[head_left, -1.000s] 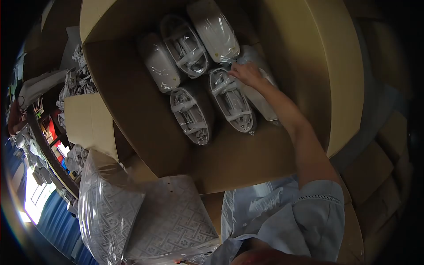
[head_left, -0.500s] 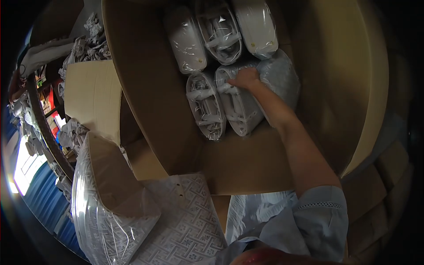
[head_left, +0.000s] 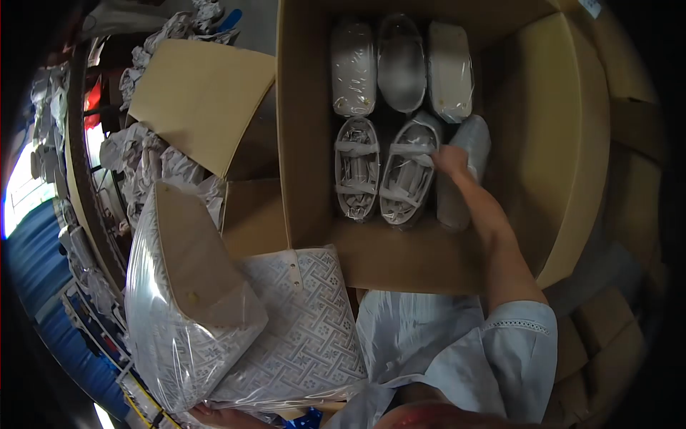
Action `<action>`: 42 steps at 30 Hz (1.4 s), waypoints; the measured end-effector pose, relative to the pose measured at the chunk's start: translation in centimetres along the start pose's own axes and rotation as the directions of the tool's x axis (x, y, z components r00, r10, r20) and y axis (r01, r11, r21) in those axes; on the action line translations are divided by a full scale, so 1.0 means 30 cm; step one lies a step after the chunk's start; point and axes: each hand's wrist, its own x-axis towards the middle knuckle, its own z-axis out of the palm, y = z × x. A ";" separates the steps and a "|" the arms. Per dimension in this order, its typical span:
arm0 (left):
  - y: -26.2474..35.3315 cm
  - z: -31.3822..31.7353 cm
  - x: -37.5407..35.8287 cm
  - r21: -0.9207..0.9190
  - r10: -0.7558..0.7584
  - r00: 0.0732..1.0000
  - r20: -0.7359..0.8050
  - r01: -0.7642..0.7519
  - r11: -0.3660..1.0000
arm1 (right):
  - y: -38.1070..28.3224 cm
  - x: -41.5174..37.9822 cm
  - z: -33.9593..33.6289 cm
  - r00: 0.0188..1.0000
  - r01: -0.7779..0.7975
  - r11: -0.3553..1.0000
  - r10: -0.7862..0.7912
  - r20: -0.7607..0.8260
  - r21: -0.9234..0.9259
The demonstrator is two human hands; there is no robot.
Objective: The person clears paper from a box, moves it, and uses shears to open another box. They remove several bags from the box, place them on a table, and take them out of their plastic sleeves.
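Inside a large cardboard carton (head_left: 407, 261), plastic-wrapped bags stand in two rows. My right hand (head_left: 451, 159) reaches in, its fingers closed at the upper right edge of the middle front bag (head_left: 409, 175), which shows paper stuffing and straps. Left of it stands a similar bag (head_left: 356, 171); on the right, a wrapped bag (head_left: 457, 196) is partly behind my wrist. At the bottom edge my left hand (head_left: 214, 416) grips the lower edge of a wrapped bag with a grey-white lattice pattern (head_left: 307, 329). Another wrapped bag (head_left: 179, 343) with a beige base leans against it. Most left fingers are hidden.
Three wrapped bags form the back row, among them a pale one (head_left: 450, 71). Left of the carton are an open cardboard flap (head_left: 204, 100) and crumpled paper (head_left: 143, 154). More cardboard boxes (head_left: 607, 336) lie at the right. A blue corrugated surface (head_left: 43, 279) is at far left.
My view has shifted, so the carton sits further right. The middle front bag now leans with its top to the right, my right hand at its edge. My left hand has come into view.
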 end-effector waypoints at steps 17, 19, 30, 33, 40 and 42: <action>-0.149 -0.564 -0.254 -0.650 -0.610 0.585 -0.535 0.176 0.739 | -0.214 -0.943 -0.775 0.638 0.352 0.934 -0.289 -0.714 -0.063; -0.231 -0.657 -0.291 -0.681 -0.652 0.513 -0.558 0.167 0.713 | -0.329 -1.057 -0.860 0.603 0.381 0.917 -0.341 -0.721 -0.116; -0.876 -1.083 -0.609 -0.651 -0.685 0.393 -0.613 0.239 0.720 | -1.163 -1.639 -0.815 0.397 0.430 0.790 -0.601 -0.694 -0.438; -0.975 -1.133 -0.633 -0.625 -0.658 0.358 -0.663 0.220 0.749 | -1.441 -1.757 -0.734 0.367 0.680 0.652 -0.698 -0.615 -0.335; -1.153 -1.278 -0.462 -0.538 -0.603 0.314 -0.733 0.274 0.797 | -2.029 -1.881 -0.521 0.373 0.917 0.392 -0.774 -0.511 0.074; -1.192 -1.330 -0.387 -0.495 -0.550 0.287 -0.784 0.247 0.833 | -2.234 -1.979 -0.494 0.283 0.953 0.299 -0.834 -0.474 0.042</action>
